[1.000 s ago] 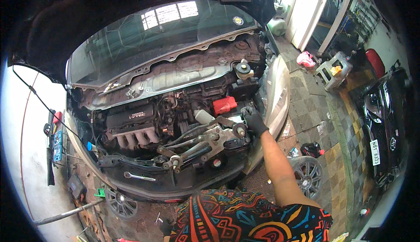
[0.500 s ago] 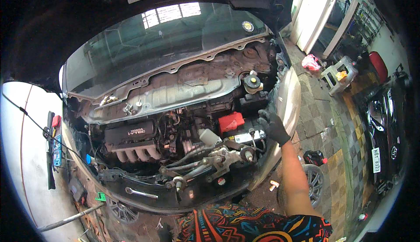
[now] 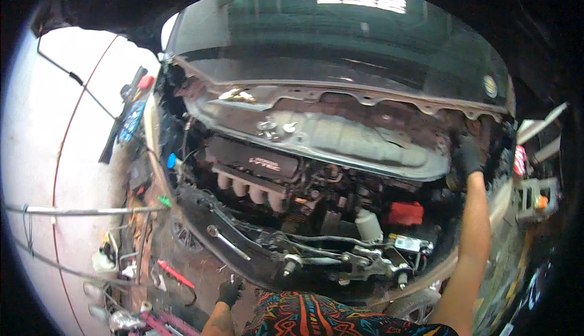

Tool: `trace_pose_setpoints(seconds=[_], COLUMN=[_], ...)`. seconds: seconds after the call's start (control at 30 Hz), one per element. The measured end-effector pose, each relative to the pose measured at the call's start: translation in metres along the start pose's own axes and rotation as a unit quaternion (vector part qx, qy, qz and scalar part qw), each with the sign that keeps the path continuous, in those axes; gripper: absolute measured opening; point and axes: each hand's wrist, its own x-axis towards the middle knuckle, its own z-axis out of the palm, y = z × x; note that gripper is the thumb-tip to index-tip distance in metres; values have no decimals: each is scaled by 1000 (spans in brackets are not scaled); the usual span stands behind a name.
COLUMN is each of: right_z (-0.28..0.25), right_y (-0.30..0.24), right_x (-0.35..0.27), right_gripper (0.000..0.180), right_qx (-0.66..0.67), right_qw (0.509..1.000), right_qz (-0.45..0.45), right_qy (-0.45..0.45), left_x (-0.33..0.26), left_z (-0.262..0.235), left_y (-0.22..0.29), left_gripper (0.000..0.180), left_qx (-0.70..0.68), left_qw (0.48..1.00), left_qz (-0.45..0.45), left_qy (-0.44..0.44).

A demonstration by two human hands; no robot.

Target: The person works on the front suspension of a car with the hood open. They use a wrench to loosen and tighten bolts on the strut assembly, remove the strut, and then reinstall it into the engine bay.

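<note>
The black-gloved right hand (image 3: pixel 468 158) is far right, by the long grey metal panel (image 3: pixel 371 146). The black-gloved left hand (image 3: pixel 229 293) is near, by a small silver metal tool (image 3: pixel 231 279). I can't tell if either is open.

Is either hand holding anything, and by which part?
It can't be told: a small shiny thing shows at the left hand; the right hand is blurred.

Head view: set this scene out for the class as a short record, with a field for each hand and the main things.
Car: engine exposed
Right hand: dark-gloved, near the windshield's lower right corner; grip unclear
Left hand: dark-gloved, low, near the car's front; grip unclear
Wrench: lying on the front panel
Red cover: right of a pale container
</note>
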Motion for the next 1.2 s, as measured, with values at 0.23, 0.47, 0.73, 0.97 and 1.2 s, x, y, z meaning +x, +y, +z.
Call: trace_pose_setpoints(seconds=[0.23,0.47,0.73,0.97,1.2], right_z=[11,11,14,-32,-4], right_y=[25,35,26,-30,8], right_x=[26,32,34,18,23], right_gripper=[23,29,34,35,28], right_qx=[-13,-136,-170,-179,-176], right_qw=[999,990,983,978,979], right_qz=[-22,-17,52,30,86], right_qy=[26,-23,-38,-101,-56], left_x=[4,13,24,8,15], left_z=[7,8,7,17,12], left_y=[-1,13,8,3,22], left_gripper=[42,42,40,40,40], left_qx=[-126,-71,27,-110,-127], left_qw=[974,983,987,973,975], left_qz=[-185,-167,-150,-199,-181], left_qy=[-21,-37,-56,-25,-34])
